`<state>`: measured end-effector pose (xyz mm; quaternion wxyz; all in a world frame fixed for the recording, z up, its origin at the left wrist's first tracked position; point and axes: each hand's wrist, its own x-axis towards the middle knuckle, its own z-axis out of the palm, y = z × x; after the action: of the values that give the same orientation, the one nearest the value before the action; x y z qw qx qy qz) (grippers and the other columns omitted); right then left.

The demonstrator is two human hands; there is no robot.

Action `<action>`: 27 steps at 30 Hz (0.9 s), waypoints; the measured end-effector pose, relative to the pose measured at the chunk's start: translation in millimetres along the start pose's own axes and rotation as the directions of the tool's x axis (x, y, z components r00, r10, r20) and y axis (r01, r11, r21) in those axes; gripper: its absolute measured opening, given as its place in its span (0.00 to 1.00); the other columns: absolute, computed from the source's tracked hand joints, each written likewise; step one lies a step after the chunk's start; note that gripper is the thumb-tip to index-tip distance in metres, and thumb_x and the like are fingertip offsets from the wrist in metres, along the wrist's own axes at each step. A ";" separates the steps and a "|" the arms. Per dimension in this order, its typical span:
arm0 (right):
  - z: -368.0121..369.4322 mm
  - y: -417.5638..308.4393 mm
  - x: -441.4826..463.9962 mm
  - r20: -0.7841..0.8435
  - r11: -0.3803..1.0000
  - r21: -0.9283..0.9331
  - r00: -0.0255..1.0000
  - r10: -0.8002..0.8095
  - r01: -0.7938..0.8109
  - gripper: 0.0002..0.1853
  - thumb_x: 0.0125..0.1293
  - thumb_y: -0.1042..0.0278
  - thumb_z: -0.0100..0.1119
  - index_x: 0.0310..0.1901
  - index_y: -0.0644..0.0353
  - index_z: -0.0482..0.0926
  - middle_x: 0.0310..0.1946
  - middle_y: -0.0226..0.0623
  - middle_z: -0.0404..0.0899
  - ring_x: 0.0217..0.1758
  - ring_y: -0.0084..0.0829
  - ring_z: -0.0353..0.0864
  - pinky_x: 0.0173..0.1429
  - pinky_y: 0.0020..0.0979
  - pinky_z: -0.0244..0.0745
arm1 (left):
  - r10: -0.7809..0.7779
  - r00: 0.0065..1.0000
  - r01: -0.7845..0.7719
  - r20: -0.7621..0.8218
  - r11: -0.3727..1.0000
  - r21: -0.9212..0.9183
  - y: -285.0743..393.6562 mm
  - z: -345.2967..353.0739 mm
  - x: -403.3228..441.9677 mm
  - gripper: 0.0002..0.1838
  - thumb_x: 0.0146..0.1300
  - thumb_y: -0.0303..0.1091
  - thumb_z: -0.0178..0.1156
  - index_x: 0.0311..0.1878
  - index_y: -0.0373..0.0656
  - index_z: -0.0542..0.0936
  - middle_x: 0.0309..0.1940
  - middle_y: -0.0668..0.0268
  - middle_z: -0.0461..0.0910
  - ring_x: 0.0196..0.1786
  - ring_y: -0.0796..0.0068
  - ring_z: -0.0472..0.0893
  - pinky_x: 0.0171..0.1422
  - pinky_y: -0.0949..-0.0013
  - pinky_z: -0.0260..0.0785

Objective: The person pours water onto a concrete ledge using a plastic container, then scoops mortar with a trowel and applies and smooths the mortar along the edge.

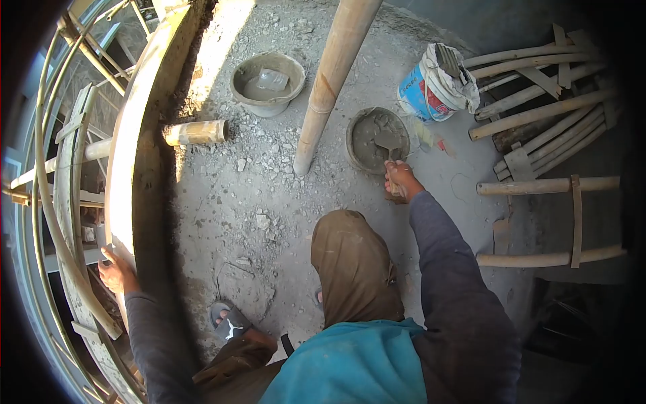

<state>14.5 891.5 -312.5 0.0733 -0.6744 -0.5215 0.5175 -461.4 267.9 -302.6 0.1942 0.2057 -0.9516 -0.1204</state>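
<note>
My right hand (402, 182) is closed around the handle of a trowel (388, 140). The trowel's blade lies over wet grey mortar (369, 151) inside a round, dark basin (351, 149) on the floor. Far to the left, my left hand (117, 271) rests on the top of a low concrete wall (124, 195), its fingers spread over the edge. Nothing shows in that hand. The underside of its palm is hidden.
A second basin (268, 108) holds a clear plastic container (272, 79). An upright bamboo pole (330, 84) stands between the basins. Beyond sits a blue and white bucket (424, 94). Bamboo poles (538, 114) lie at right; bamboo scaffolding (67, 168) stands outside the wall. Rubble (269, 151) covers the floor.
</note>
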 end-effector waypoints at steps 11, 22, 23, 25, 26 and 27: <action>24.6 -7.2 -24.8 0.022 0.973 0.226 0.998 -0.054 0.048 0.20 0.73 0.47 0.52 0.54 0.54 0.72 0.34 0.34 0.77 0.25 0.28 0.76 0.25 0.33 0.77 | 0.006 1.000 -0.005 0.030 0.999 -0.035 -8.9 8.6 6.2 0.46 0.61 0.78 0.42 0.64 0.47 0.76 0.64 0.56 0.74 0.67 0.54 0.71 0.71 0.52 0.61; 31.8 50.7 -67.8 -0.231 0.870 0.137 0.870 -0.436 0.473 0.18 0.64 0.56 0.60 0.52 0.57 0.76 0.29 0.31 0.76 0.18 0.22 0.73 0.21 0.27 0.74 | 0.036 0.999 -0.036 0.035 0.999 0.009 -2.7 2.3 3.1 0.44 0.62 0.76 0.43 0.63 0.46 0.77 0.62 0.56 0.76 0.65 0.56 0.73 0.70 0.52 0.62; 31.4 43.5 -77.1 -0.184 0.854 0.155 0.864 -0.468 0.496 0.18 0.64 0.58 0.60 0.52 0.58 0.76 0.29 0.31 0.76 0.18 0.22 0.73 0.21 0.27 0.75 | 0.039 0.999 -0.039 0.026 0.999 0.009 1.4 -3.7 -1.5 0.43 0.63 0.76 0.44 0.62 0.46 0.78 0.61 0.55 0.76 0.65 0.56 0.73 0.69 0.52 0.63; 38.4 13.9 -113.9 -0.094 0.799 0.242 0.832 -0.546 0.551 0.18 0.63 0.62 0.58 0.53 0.59 0.75 0.29 0.30 0.74 0.21 0.20 0.74 0.24 0.25 0.75 | 0.027 0.999 -0.027 -0.034 1.000 -0.007 5.1 -5.1 -6.6 0.42 0.63 0.73 0.46 0.61 0.44 0.78 0.61 0.54 0.77 0.64 0.53 0.73 0.68 0.52 0.63; 41.2 4.4 -122.6 -0.012 0.765 0.283 0.800 -0.600 0.578 0.19 0.63 0.63 0.57 0.54 0.60 0.74 0.30 0.30 0.74 0.23 0.19 0.74 0.25 0.24 0.75 | 0.017 0.999 -0.019 -0.032 0.999 -0.047 3.6 -3.0 -5.4 0.42 0.63 0.73 0.47 0.61 0.44 0.79 0.60 0.53 0.77 0.64 0.52 0.73 0.68 0.51 0.63; 50.6 -11.4 -143.9 0.072 0.743 0.327 0.768 -0.636 0.585 0.19 0.63 0.63 0.56 0.54 0.62 0.73 0.31 0.31 0.73 0.24 0.19 0.74 0.26 0.24 0.75 | -0.003 1.000 0.003 0.006 1.000 -0.031 5.0 -5.0 -4.5 0.42 0.63 0.73 0.46 0.62 0.44 0.78 0.61 0.53 0.76 0.66 0.54 0.71 0.71 0.52 0.60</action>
<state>-20.3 762.1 -238.7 0.2887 -0.3984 -0.6380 0.5923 -457.3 273.5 -298.1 0.1944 0.2036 -0.9499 -0.1361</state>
